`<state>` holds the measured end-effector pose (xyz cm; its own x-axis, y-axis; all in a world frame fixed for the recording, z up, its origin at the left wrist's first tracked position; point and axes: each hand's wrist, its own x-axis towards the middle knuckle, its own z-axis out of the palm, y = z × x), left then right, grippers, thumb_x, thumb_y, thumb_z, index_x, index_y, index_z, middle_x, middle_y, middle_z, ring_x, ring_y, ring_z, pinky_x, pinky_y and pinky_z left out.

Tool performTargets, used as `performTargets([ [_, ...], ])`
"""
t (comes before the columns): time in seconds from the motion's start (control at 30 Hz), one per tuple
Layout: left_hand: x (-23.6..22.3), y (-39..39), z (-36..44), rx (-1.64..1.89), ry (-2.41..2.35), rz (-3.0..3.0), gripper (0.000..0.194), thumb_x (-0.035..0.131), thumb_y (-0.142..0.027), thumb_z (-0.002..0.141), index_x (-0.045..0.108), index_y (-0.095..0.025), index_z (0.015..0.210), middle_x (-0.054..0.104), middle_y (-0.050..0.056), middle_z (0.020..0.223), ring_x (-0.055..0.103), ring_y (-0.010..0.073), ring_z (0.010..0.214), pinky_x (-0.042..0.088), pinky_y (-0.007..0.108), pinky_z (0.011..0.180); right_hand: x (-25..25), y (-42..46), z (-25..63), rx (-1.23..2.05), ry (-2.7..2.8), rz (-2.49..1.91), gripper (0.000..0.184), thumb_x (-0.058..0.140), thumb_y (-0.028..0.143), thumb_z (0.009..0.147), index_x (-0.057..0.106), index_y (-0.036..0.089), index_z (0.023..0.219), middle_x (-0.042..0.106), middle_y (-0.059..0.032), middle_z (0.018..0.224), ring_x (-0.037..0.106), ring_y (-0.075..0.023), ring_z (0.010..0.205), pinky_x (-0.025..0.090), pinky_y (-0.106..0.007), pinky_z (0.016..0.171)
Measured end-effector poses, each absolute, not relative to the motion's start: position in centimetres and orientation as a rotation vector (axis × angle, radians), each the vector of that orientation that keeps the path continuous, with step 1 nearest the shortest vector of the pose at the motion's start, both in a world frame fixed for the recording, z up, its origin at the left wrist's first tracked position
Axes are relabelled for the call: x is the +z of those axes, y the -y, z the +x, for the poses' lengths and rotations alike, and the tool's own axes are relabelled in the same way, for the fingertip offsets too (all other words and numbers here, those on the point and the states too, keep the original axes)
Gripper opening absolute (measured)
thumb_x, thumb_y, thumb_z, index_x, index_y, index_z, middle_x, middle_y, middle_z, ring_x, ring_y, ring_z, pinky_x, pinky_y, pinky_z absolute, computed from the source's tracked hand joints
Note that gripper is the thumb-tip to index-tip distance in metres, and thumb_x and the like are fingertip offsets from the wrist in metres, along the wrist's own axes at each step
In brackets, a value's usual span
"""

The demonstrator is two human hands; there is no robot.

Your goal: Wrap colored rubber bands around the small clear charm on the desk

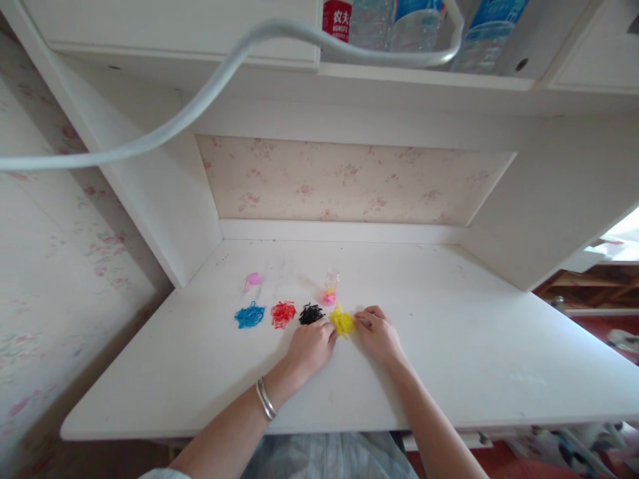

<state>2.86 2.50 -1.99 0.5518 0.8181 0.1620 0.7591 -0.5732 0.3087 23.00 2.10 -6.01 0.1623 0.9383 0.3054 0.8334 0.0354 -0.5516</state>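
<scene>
A loose pile of thin yellow rubber bands (342,322) lies on the white desk between my two hands. My left hand (312,347) is closed at its left side, fingertips on the bands and partly hidden behind the hand. From the right, my right hand (379,336) pinches at the pile's edge with curled fingers. Just beyond my left hand is a pile of black bands (311,314), its near part covered by that hand. Farther left lie a red pile (283,315) and a blue pile (249,315). A small clear bag with pink and yellow bits (329,295) sits behind the yellow pile.
A small pink object (253,279) rests behind the blue pile. The white desk (464,352) has side panels and a low back panel. Overhead, a white curved tube (200,106) crosses in front of a shelf with plastic bottles (417,26).
</scene>
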Motion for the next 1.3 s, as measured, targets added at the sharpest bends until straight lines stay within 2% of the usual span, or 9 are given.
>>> performTargets([
  [0.27, -1.9, -2.4, 2.6, 0.430, -1.396, 2.594, 0.031, 0.031, -0.031, 0.096, 0.061, -0.023, 0.095, 0.067, 0.002, 0.096, 0.065, 0.0164, 0.082, 0.047, 0.026, 0.066, -5.7, -1.9, 22.9, 0.237, 1.642, -1.775, 0.027, 0.045, 0.036, 0.084, 0.070, 0.025, 0.086, 0.060, -0.0023, 0.097, 0.058, -0.0144, 0.077, 0.043, -0.026, 0.071],
  [0.5, -1.8, -2.3, 2.6, 0.453, -1.407, 2.585, 0.030, 0.031, -0.033, 0.097, 0.060, -0.025, 0.099, 0.067, 0.001, 0.098, 0.066, 0.0161, 0.082, 0.047, 0.025, 0.066, -5.5, -2.1, 23.0, 0.274, 1.538, -1.735, 0.034, 0.042, 0.044, 0.085, 0.068, 0.023, 0.088, 0.062, -0.0037, 0.096, 0.053, -0.0121, 0.061, 0.044, -0.027, 0.065],
  [1.0, -1.3, -2.1, 2.7, 0.432, -1.429, 2.522, 0.028, 0.033, -0.032, 0.096, 0.059, -0.025, 0.103, 0.066, 0.002, 0.101, 0.065, 0.0168, 0.088, 0.047, 0.026, 0.069, -4.9, -2.1, 22.8, 0.411, 1.356, -1.695, 0.034, 0.044, 0.047, 0.083, 0.067, 0.023, 0.089, 0.066, -0.0042, 0.094, 0.058, -0.0156, 0.071, 0.044, -0.029, 0.072],
  [1.13, -1.6, -2.2, 2.7, 0.418, -1.432, 2.524, 0.030, 0.032, -0.033, 0.096, 0.059, -0.025, 0.105, 0.066, 0.003, 0.101, 0.065, 0.0178, 0.088, 0.048, 0.027, 0.070, -3.5, -2.9, 22.8, 0.462, 1.217, -1.606, 0.039, 0.051, 0.053, 0.079, 0.069, 0.020, 0.088, 0.062, -0.0066, 0.096, 0.055, -0.0153, 0.072, 0.044, -0.029, 0.068],
  [1.3, -1.9, -2.3, 2.8, 0.418, -1.418, 2.559, 0.032, 0.028, -0.034, 0.097, 0.059, -0.025, 0.103, 0.066, 0.003, 0.099, 0.064, 0.0173, 0.083, 0.047, 0.026, 0.067, 0.7, -5.1, 21.4, 0.577, 1.109, -1.459, 0.039, 0.059, 0.054, 0.075, 0.069, 0.021, 0.094, 0.062, -0.0050, 0.098, 0.051, -0.0121, 0.068, 0.042, -0.026, 0.062],
])
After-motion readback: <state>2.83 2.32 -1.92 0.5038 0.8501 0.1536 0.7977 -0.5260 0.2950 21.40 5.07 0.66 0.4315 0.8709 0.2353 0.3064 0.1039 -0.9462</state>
